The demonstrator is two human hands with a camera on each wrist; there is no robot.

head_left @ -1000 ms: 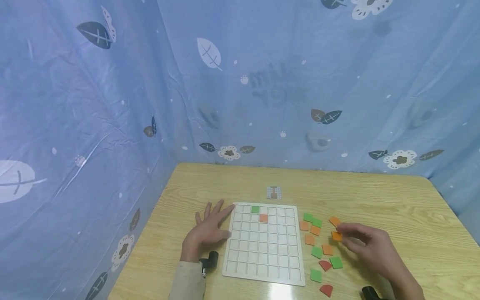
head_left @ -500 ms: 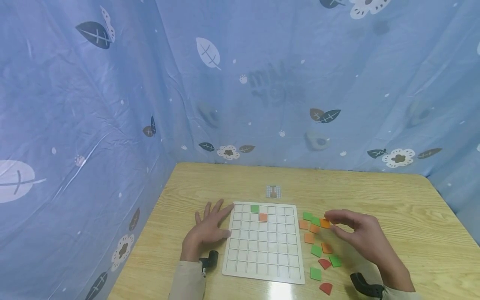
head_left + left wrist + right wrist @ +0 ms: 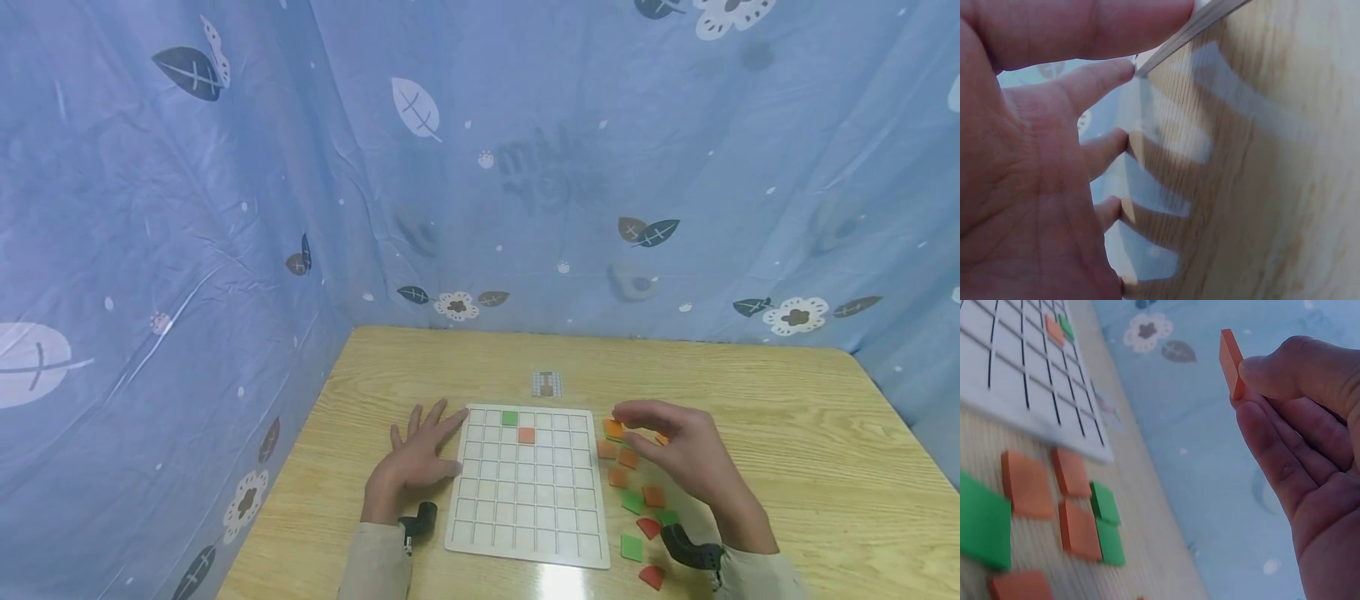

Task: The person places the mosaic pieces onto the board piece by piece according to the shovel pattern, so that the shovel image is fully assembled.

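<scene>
Between thumb and fingers, my right hand (image 3: 686, 446) pinches an orange square tile (image 3: 612, 429). In the right wrist view this tile (image 3: 1230, 362) is held on edge, lifted off the table. A white grid board (image 3: 525, 508) lies flat in front of me. On it, a green tile (image 3: 510, 418) occupies a top-row cell, and an orange tile (image 3: 527, 436) sits one row lower, one column right. My left hand (image 3: 415, 457) is spread, its thumb and index finger touching the board's left edge. The left wrist view shows that palm (image 3: 1029, 187) beside the board's edge.
Loose tiles lie right of the board: several orange squares (image 3: 618, 477), several green squares (image 3: 632, 547) and two red quarter-circle pieces (image 3: 652, 577). A small patterned card (image 3: 547, 384) lies behind the board. A blue curtain (image 3: 480, 208) borders the wooden table (image 3: 810, 433).
My right hand has taken up the orange tile and moved left with it, from the tiles' right side to near the board's upper right corner. My left hand has stayed put.
</scene>
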